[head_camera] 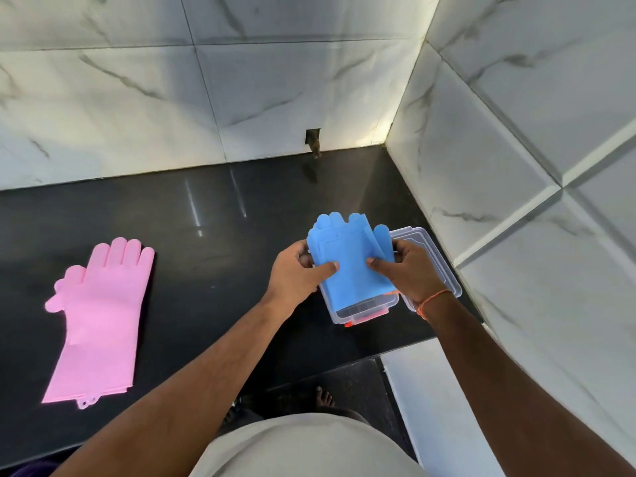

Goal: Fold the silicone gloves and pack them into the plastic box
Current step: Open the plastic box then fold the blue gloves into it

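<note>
Folded blue silicone gloves (351, 256) are held over the clear plastic box (364, 309), their fingertips pointing away from me. My left hand (296, 270) grips the left edge with its thumb on top. My right hand (409, 266) grips the right edge the same way. The box stands on the black counter near the right wall, an orange latch (348, 324) at its front. Its clear lid (444, 266) lies open to the right, partly hidden by my right hand. Pink silicone gloves (99, 315) lie flat and unfolded at the far left of the counter.
The black counter (213, 263) ends at marble walls behind and to the right. Its front edge runs just below the box. A small hole (313, 137) sits low in the back wall. My foot (323, 395) shows on the floor below.
</note>
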`<state>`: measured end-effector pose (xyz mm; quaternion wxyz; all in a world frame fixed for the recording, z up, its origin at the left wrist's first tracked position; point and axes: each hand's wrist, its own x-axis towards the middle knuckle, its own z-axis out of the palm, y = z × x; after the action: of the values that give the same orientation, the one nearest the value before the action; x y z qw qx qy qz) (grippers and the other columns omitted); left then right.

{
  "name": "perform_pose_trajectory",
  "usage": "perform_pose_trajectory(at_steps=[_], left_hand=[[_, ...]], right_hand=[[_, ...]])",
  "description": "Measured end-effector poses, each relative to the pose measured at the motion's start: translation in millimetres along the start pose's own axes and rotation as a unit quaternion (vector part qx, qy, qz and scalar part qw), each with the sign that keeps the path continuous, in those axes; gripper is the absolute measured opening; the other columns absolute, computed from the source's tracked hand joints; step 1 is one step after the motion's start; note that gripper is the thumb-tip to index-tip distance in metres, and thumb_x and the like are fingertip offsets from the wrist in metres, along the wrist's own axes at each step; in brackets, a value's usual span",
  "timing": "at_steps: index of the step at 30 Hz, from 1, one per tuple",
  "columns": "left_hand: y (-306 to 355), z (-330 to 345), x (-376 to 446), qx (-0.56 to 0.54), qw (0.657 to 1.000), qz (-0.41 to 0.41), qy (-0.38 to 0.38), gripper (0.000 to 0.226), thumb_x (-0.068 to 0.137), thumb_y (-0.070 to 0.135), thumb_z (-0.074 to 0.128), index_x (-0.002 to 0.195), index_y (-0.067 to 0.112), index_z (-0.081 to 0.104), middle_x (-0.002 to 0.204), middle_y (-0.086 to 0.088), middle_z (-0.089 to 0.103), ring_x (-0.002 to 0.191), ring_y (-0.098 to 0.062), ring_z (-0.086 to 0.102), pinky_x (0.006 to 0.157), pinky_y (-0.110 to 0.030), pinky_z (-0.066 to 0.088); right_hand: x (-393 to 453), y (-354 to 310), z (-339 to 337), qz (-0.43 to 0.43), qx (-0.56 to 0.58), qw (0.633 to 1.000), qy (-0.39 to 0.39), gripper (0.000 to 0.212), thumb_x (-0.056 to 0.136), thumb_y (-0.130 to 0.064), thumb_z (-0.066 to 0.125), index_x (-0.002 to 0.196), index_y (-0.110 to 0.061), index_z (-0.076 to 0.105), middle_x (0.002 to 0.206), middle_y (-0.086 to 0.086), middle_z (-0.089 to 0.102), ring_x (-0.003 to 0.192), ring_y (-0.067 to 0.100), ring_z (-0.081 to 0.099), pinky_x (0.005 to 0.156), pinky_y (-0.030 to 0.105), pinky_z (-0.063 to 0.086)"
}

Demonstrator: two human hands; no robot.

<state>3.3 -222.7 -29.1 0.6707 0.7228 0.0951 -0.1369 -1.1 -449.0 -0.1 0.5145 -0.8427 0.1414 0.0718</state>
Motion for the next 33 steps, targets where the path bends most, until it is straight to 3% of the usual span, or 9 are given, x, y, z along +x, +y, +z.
perform_pose_trajectory(at_steps=[4,11,14,18,21,23,27,29,33], left_hand=[[-9,15,5,0.171,0.984,0.016,0.043,0.059,0.083,0.036,0.094,0.135,0.026,0.067,0.122,0.014,0.076,0.106,-0.010,0.076,0.093,-0.033,0.066],[-16,21,-4,0.293,0.952,0.065,0.058,0.077,0.085,0.045,0.088,0.151,0.028,0.053,0.128,0.013,0.074,0.110,-0.011,0.073,0.099,-0.038,0.065],[-16,23,-4,0.320,0.942,0.085,0.050,0.074,0.087,0.046,0.086,0.149,0.028,0.051,0.130,0.011,0.072,0.109,-0.013,0.071,0.100,-0.035,0.063],[-20,24,-3,0.371,0.919,0.107,0.084,0.073,0.081,0.052,0.087,0.141,0.029,0.053,0.120,0.016,0.057,0.102,-0.010,0.063,0.088,-0.025,0.056],[-24,20,-2,0.385,0.912,0.104,0.097,0.081,0.078,0.054,0.089,0.146,0.029,0.051,0.125,0.013,0.051,0.105,-0.011,0.060,0.090,-0.029,0.060],[-24,17,-1,0.398,0.904,0.114,0.106,0.085,0.077,0.057,0.088,0.148,0.030,0.049,0.134,0.011,0.052,0.112,-0.011,0.058,0.096,-0.034,0.059],[-17,8,3,0.441,0.880,0.138,0.105,0.085,0.081,0.066,0.084,0.150,0.032,0.049,0.146,0.009,0.052,0.126,-0.013,0.054,0.106,-0.039,0.053],[-9,2,6,0.460,0.869,0.159,0.087,0.077,0.084,0.063,0.083,0.148,0.032,0.052,0.146,0.010,0.053,0.129,-0.013,0.053,0.109,-0.039,0.049],[21,-2,17,0.504,0.827,0.245,-0.047,0.049,0.097,0.036,0.079,0.143,0.027,0.064,0.146,0.007,0.062,0.130,-0.017,0.057,0.114,-0.044,0.052]], right_hand=[[9,18,-8,-0.015,-0.086,0.996,-0.015,0.045,0.089,-0.035,0.084,0.122,-0.007,0.072,0.112,0.011,0.076,0.101,0.031,0.073,0.098,0.051,0.061],[12,23,0,-0.079,-0.280,0.956,-0.018,0.045,0.092,-0.051,0.076,0.121,-0.019,0.066,0.098,-0.005,0.066,0.089,0.019,0.067,0.084,0.031,0.056],[10,19,5,-0.099,-0.347,0.932,-0.021,0.047,0.095,-0.056,0.070,0.125,-0.022,0.062,0.103,-0.003,0.069,0.095,0.021,0.071,0.087,0.033,0.057],[9,15,11,-0.119,-0.422,0.898,-0.028,0.050,0.097,-0.059,0.066,0.132,-0.024,0.058,0.115,-0.001,0.074,0.100,0.022,0.074,0.091,0.035,0.059],[7,15,18,-0.127,-0.460,0.878,-0.041,0.043,0.101,-0.054,0.064,0.132,-0.024,0.057,0.116,0.000,0.075,0.100,0.023,0.074,0.093,0.038,0.060],[4,15,23,-0.137,-0.470,0.871,-0.038,0.041,0.103,-0.051,0.062,0.132,-0.023,0.054,0.115,0.002,0.076,0.098,0.023,0.074,0.091,0.038,0.061],[-9,16,20,-0.179,-0.422,0.888,-0.024,0.068,0.098,-0.055,0.067,0.151,-0.018,0.044,0.125,0.003,0.073,0.103,0.023,0.075,0.095,0.036,0.062],[-19,11,12,-0.206,-0.401,0.892,0.013,0.071,0.094,-0.055,0.072,0.149,-0.015,0.050,0.131,0.004,0.071,0.109,0.025,0.074,0.097,0.037,0.060],[-33,1,6,-0.213,-0.372,0.903,0.025,0.057,0.094,-0.048,0.075,0.136,-0.013,0.063,0.123,0.008,0.075,0.103,0.026,0.076,0.095,0.035,0.060]])
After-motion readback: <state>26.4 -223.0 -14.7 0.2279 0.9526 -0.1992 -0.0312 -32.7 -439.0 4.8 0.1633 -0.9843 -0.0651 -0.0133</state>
